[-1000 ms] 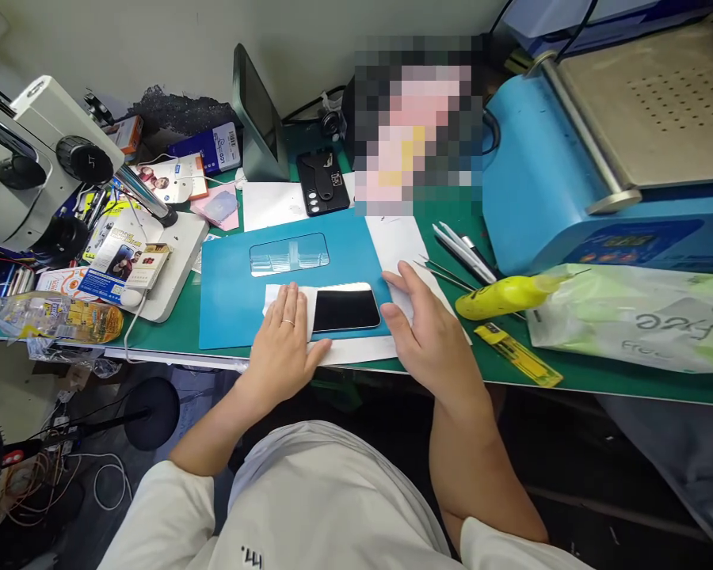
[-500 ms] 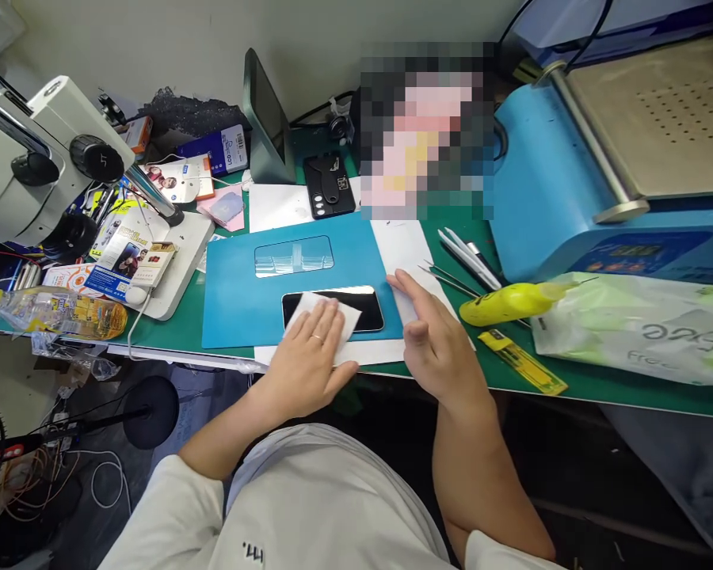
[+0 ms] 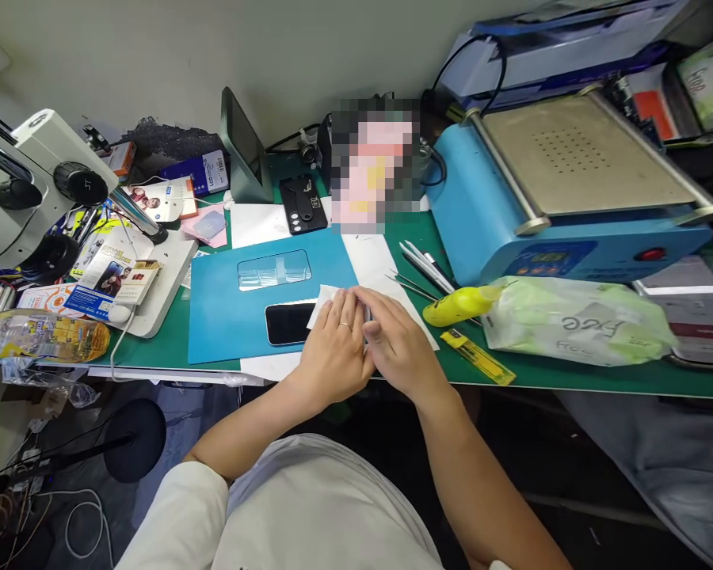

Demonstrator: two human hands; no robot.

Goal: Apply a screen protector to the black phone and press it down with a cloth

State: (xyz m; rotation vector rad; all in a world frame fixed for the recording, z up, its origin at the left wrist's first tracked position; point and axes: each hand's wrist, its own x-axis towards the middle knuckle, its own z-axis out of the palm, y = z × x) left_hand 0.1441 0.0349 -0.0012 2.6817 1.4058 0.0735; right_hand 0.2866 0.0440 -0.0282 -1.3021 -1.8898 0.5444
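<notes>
A phone with a black screen (image 3: 286,325) lies face up on a blue mat (image 3: 219,317). Over its right part my left hand (image 3: 337,348) presses a thin white wipe (image 3: 325,295) flat, fingers straight and close together, with a ring on one of them. My right hand (image 3: 405,342) rests at the phone's right end, fingers stretched and slightly cupped, its fingertips against the left hand. Between them the phone's right end is mostly hidden. Behind the phone, a clear screen glass (image 3: 274,271) sits on the mat.
To the right are tweezers (image 3: 421,265), a yellow bottle (image 3: 457,306), a yellow packet (image 3: 478,356), a wipes pack (image 3: 576,323) and a blue heating machine (image 3: 481,229). A microscope (image 3: 53,190) and plastic bottle (image 3: 41,336) stand left. A black phone case (image 3: 303,204) lies behind.
My left hand has slid right along the phone with the wipe, uncovering its left part. My right hand has come in to meet it. The view has turned rightward.
</notes>
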